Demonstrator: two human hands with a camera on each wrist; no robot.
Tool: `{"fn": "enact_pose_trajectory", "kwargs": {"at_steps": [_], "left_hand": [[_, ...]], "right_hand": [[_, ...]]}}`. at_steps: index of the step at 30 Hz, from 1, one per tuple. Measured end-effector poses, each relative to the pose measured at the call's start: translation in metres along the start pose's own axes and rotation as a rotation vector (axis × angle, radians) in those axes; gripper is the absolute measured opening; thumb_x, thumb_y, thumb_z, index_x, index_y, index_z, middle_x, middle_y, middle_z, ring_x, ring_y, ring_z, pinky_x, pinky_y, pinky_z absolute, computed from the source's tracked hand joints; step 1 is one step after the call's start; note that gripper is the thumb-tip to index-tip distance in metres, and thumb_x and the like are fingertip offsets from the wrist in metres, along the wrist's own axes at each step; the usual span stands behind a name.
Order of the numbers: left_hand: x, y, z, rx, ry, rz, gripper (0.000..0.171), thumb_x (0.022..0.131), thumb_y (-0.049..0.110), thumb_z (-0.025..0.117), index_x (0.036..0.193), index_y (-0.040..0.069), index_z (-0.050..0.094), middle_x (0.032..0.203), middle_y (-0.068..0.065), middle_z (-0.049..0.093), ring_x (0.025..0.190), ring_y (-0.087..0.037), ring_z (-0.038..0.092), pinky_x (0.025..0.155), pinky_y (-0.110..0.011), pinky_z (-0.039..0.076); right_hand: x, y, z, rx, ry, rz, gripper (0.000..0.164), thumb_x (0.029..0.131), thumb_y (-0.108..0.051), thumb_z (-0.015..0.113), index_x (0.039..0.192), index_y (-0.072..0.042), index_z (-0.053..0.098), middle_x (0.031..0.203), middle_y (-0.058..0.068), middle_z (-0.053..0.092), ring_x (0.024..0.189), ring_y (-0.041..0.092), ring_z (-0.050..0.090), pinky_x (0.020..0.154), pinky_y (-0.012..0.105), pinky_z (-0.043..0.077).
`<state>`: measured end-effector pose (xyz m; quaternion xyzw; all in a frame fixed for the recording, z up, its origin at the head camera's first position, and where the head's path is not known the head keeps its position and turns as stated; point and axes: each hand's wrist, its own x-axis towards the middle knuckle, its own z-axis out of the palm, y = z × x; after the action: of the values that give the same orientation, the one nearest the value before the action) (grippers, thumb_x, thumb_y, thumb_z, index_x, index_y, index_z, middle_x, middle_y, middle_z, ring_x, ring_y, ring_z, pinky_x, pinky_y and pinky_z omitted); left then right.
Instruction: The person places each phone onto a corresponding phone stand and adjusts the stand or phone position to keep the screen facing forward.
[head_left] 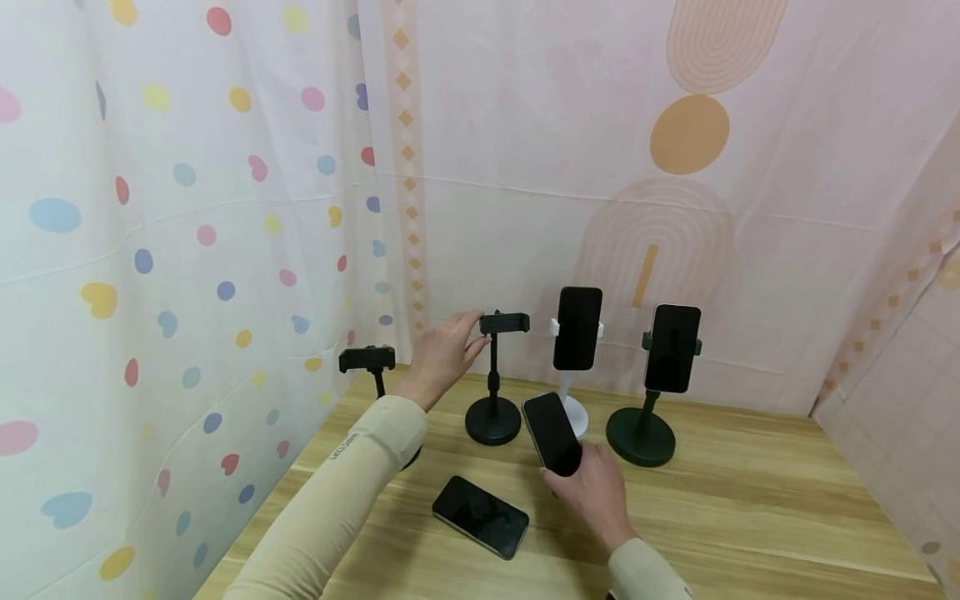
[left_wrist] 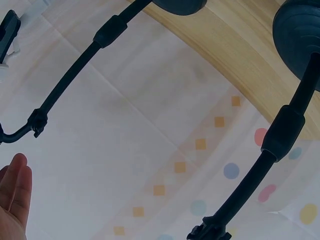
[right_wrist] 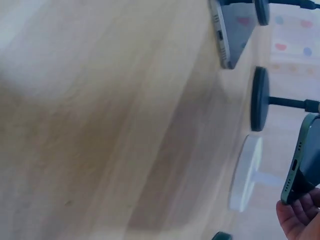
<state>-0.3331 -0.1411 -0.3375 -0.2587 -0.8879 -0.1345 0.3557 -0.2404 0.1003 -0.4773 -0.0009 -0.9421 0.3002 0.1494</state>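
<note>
My left hand (head_left: pixel 446 352) reaches to the left end of the black clamp (head_left: pixel 510 322) on a black phone stand (head_left: pixel 492 419). Thumb and index finger lie apart at that end; whether they touch it I cannot tell. In the left wrist view the fingers (left_wrist: pixel 19 190) look fairly straight, below the stand's bent neck (left_wrist: pixel 20 132). A dark-screened phone (head_left: pixel 552 433) is gripped at its lower end by my right hand (head_left: pixel 596 492), tilted in front of the white stand. Its bottom edge with the port shows in the right wrist view.
Another phone (head_left: pixel 480 517) lies on the wooden table (head_left: pixel 750 500). A second black stand has its clamp (head_left: pixel 367 359) at left, partly behind my left arm. Upright phones sit in the white stand (head_left: pixel 576 415) and the dark green stand (head_left: pixel 641 436). Patterned curtains (head_left: pixel 487 242) hang behind.
</note>
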Motion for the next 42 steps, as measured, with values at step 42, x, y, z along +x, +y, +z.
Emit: {"fn": "enact_pose_trajectory", "kwargs": {"at_steps": [42], "left_hand": [[0.003, 0.002, -0.003, 0.043, -0.006, 0.036, 0.034, 0.094, 0.018, 0.071, 0.124, 0.003, 0.065, 0.110, -0.013, 0.071, 0.085, -0.025, 0.071, 0.069, -0.035, 0.057]], "right_hand": [[0.052, -0.110, -0.037, 0.333, 0.191, -0.100, 0.073, 0.079, -0.049, 0.079, 0.130, -0.001, 0.058, 0.122, 0.016, 0.053, 0.103, 0.030, 0.055, 0.087, 0.048, 0.048]]}}
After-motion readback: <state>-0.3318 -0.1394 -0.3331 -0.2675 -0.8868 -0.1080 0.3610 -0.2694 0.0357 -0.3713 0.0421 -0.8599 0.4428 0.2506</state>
